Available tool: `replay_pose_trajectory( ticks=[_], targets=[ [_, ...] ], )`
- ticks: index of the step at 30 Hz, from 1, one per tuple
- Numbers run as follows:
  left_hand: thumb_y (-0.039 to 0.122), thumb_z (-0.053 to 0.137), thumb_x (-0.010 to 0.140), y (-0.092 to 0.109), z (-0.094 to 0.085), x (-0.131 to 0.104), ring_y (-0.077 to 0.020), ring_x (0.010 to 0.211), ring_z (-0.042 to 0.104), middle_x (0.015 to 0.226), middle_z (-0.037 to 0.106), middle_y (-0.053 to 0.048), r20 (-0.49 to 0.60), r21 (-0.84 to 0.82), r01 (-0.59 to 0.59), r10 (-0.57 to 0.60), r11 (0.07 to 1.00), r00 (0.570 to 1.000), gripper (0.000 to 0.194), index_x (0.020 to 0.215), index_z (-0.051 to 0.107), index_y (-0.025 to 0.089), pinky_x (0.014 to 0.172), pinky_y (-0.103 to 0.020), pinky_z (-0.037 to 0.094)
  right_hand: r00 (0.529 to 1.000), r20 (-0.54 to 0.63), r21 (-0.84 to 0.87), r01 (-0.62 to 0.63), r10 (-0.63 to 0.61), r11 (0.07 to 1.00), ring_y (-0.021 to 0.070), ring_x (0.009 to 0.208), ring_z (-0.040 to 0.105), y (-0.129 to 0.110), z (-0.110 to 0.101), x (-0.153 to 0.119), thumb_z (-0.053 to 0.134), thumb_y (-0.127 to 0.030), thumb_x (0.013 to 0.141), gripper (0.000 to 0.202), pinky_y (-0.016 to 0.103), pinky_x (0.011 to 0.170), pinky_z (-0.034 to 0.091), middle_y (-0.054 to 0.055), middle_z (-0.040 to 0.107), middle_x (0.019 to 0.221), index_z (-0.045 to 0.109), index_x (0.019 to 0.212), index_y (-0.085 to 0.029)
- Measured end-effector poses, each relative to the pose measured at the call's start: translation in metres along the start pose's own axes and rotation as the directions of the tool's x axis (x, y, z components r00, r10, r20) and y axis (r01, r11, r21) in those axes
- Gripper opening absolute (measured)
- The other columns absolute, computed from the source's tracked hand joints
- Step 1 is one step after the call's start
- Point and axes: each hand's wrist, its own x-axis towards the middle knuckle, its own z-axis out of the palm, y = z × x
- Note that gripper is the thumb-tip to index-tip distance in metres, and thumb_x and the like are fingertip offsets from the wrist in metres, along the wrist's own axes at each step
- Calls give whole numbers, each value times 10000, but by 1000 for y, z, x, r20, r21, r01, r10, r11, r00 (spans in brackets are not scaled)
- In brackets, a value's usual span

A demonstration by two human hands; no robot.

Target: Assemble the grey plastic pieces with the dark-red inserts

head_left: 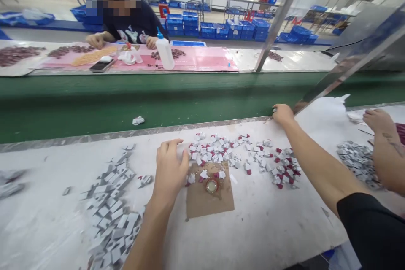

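Note:
My left hand (169, 166) is over the bench beside a brown cardboard square (205, 206), thumb and forefinger apart, with no held thing discernible. On the cardboard lie a small round dish with a reddish rim (211, 185) and a few white-and-maroon pieces (204, 174). Beyond it spreads a pile of small white-grey blocks with maroon parts (218, 147). At the bench's far edge, my right hand (282, 114) has its fingers curled around a small grey piece (274, 110), mostly hidden. Plain grey blocks (110, 206) are heaped left of my left forearm.
A green conveyor belt (79, 105) runs past the bench, carrying one small white piece (138, 120). Across it a co-worker (133, 21) sits near a white squeeze bottle (165, 52). At right are a metal post (278, 21), another person's arm (387, 152) and grey blocks (356, 160).

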Motion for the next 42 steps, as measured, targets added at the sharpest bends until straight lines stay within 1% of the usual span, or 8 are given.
replay_pose_trajectory(
  ticks=[7,11,14,16,19,28,37,42],
  targets=[
    [311,537,1024,-1,-38,-19,-415,1364,650,1348,706,-175,54,104,51,-57,993,997,355,1315,731,245,1201,-610,547,999,-38,76,30,-28,997,334,1190,800,-21,-6,-31,733,-242,1091,269,506,1120,627,188,846,1262,829,1320,-137],
    [318,499,1069,-8,-66,-56,-427,1356,633,1335,710,-178,14,216,54,-58,975,998,345,1315,731,250,1179,-625,543,981,6,305,185,-196,934,300,869,808,-20,-13,-117,806,-466,1005,322,413,789,661,120,871,1019,881,1206,-227],
    [320,533,1060,-20,-77,-86,-443,1308,632,1309,695,-184,-68,313,104,-87,944,994,338,1333,722,254,1189,-669,512,911,237,521,174,-338,835,261,593,719,-11,-10,-199,783,-682,1005,465,367,520,560,72,820,795,888,1195,-272],
    [336,575,1045,-29,-78,-101,-449,1280,629,1284,673,-185,-136,357,169,-127,919,982,345,1347,718,253,1196,-689,499,847,355,565,144,-396,813,270,605,738,-4,-4,-244,750,-669,1040,421,366,517,575,49,794,743,887,1207,-309],
    [377,623,1037,-39,-75,-110,-449,1264,607,1292,651,-182,-205,384,250,-182,889,962,373,1375,721,250,1206,-702,488,841,341,581,163,-420,797,282,715,787,6,9,-283,723,-607,1077,330,385,592,640,70,849,922,895,1222,-365],
    [389,629,1042,-40,-75,-93,-467,1329,590,1309,715,-193,-198,407,355,-298,841,934,388,1380,714,217,1202,-702,469,877,299,544,167,-377,822,307,847,819,25,27,-290,723,-648,1055,372,431,750,682,57,863,1046,883,1282,-402],
    [198,565,1059,-36,-56,-82,-363,1269,688,1272,805,-110,-1,222,218,-223,950,975,337,1350,718,270,1175,-572,535,846,330,550,188,-418,814,323,792,866,37,36,-279,774,-674,1018,396,411,655,710,64,896,986,905,1252,-382],
    [207,601,1075,-37,-70,-71,-443,1353,596,1382,703,-196,-211,447,344,-277,826,938,395,1439,754,214,1213,-667,485,842,347,540,180,-413,822,318,793,878,40,38,-275,772,-687,1018,431,378,649,715,74,904,987,914,1242,-348]
  ],
)
